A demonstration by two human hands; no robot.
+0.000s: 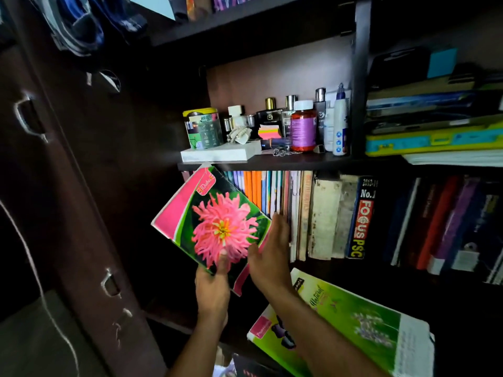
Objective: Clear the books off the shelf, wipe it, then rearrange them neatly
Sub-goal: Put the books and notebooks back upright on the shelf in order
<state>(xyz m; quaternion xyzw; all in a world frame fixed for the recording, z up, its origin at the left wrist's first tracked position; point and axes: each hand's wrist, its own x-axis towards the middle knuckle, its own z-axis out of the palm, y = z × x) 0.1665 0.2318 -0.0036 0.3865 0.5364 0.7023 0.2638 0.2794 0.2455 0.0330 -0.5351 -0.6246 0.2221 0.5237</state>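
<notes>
While my left hand [212, 289] pinches the bottom edge of the pink-flower notebook [215, 227], thumb pressed flat on the cover and the other fingers hidden behind it, my right hand [269, 257] lies with straight fingers along the notebook's right edge, fingertips reaching up against the row of upright books [299, 213] and thumb spread toward the cover. It grips nothing that I can see. I hold the notebook tilted, its top corner leaning left just under the upper shelf board [272, 162], in front of the left end of the row. That row stands spine-out on the middle shelf; a dark spine reading FOCUS PSC [360, 219] sits among them, with darker volumes [449, 221] further right. Under my right forearm lies a green notebook [353, 322], flat and angled, on top of another one. Above, the board carries perfume bottles [269, 115], a red pill jar [303, 126], a patterned tin [202, 129], sticky notes [269, 131] and a white glue bottle [340, 118]. To the right, 1 stack of flat books [435, 126] fills the neighbouring compartment. A dark cabinet door [81, 186] stands at my left.
</notes>
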